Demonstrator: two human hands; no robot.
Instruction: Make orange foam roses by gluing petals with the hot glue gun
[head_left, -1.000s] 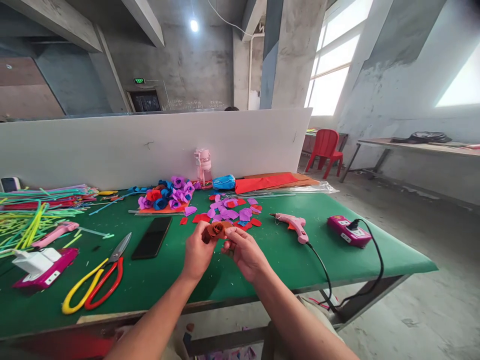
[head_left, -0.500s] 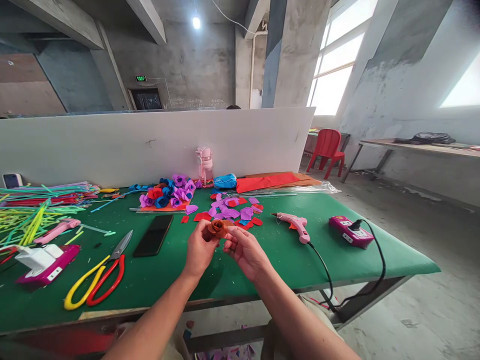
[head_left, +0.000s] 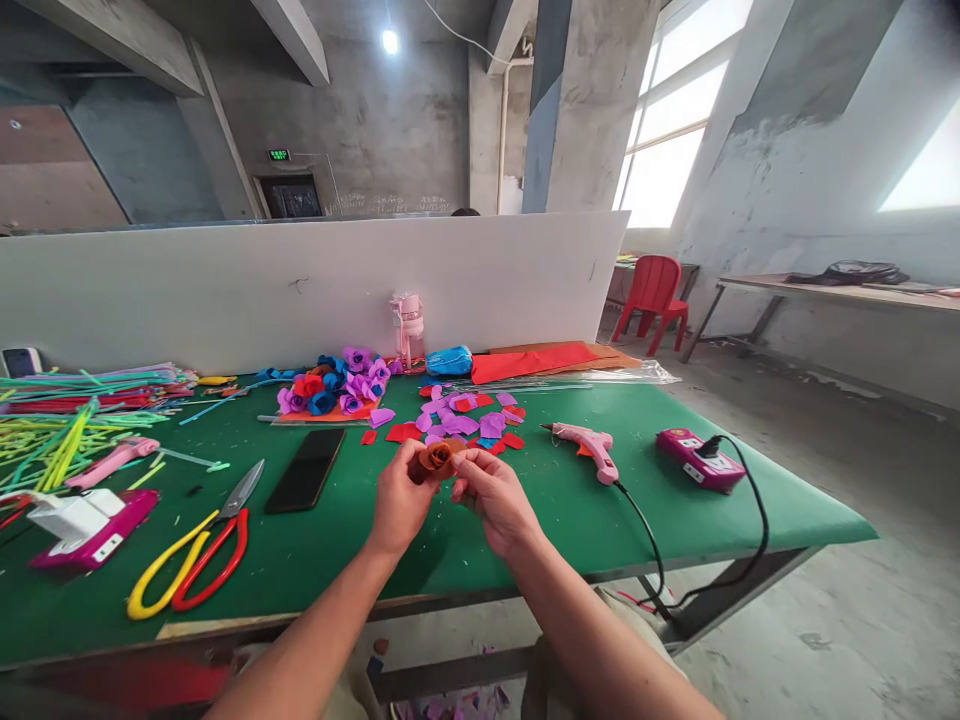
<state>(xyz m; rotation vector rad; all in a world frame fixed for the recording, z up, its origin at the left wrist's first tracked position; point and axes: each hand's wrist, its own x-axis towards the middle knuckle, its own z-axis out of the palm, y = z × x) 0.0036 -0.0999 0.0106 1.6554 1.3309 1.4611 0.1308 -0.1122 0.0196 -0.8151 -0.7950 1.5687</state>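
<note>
Between my hands, above the green table, is a brown paper rose point(head_left: 437, 459) with its rolled centre facing me. My left hand point(head_left: 401, 500) is closed round the rose's left side and base. The thumb and fingertips of my right hand point(head_left: 491, 490) pinch the rose's outer petal on the right; the fingertips partly hide it. Just behind the hands lie loose purple, red and blue paper petals point(head_left: 457, 425). A pink glue gun point(head_left: 589, 446) rests on the table to the right of my right hand.
On the green table point(head_left: 480, 550) lie scissors point(head_left: 217, 530), a black phone point(head_left: 306, 470), finished paper flowers point(head_left: 337, 385) and bundled coloured stems point(head_left: 82, 410). A pink bottle point(head_left: 408, 330) stands by the white partition point(head_left: 315, 290). The glue gun's cord runs off the front edge near a purple power strip point(head_left: 701, 460).
My right fingers have curled in more tightly at the rose's right petal. The rose has turned slightly, and my left hand stays almost still.
</note>
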